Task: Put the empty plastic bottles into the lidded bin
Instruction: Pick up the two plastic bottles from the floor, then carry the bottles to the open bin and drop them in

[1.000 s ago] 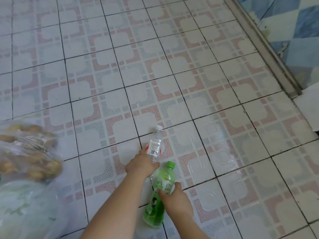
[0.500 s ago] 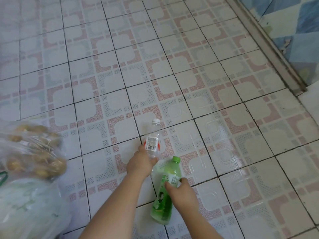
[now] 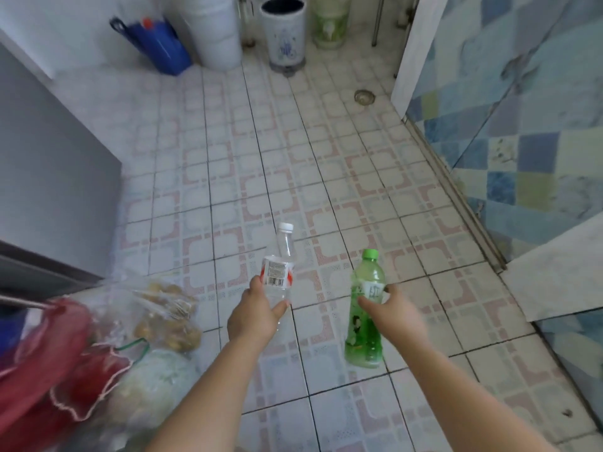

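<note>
Both bottles now sit farther apart and higher in the frame. At centre, left hand (image 3: 253, 316) grips the clear bottle (image 3: 279, 270), barcode label unreadable; right hand (image 3: 396, 316) grips the green bottle (image 3: 365, 308), writing illegible. Bin (image 3: 284, 35) stands at top centre.

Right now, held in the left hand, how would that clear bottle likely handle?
The clear bottle looks empty and see-through, so probably very light. Its thin plastic walls would likely dent under a firm squeeze from the left hand. Being round and smooth, it would probably roll if laid on the tiled floor.
</note>
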Demonstrator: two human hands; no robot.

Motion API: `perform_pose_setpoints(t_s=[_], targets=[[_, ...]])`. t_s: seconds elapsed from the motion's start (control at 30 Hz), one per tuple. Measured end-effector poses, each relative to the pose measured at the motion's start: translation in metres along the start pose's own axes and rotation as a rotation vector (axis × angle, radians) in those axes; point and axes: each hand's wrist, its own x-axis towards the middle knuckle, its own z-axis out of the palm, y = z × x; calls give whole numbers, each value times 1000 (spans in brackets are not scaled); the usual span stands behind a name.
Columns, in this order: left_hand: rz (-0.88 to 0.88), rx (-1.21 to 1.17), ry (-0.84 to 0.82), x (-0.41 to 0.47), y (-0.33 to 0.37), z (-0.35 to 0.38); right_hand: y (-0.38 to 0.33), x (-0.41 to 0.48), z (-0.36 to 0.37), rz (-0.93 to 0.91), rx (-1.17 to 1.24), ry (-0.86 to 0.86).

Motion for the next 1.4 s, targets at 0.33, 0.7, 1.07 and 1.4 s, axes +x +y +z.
perform_pose_setpoints(t_s=[0.33,0.7,1.07,1.4], targets=[[73,-186,164,-136,106,-294,-220,-184,-207,-178,-20,162],[280,-236,389,-183,144,-473,-369,-285,-304,-453,69,369],[326,-352,499,-102,245,-518,-456,-197,-353,-587,189,464],[302,-377,590,43,386,-549,-565,-23,-448,-655,131,477]])
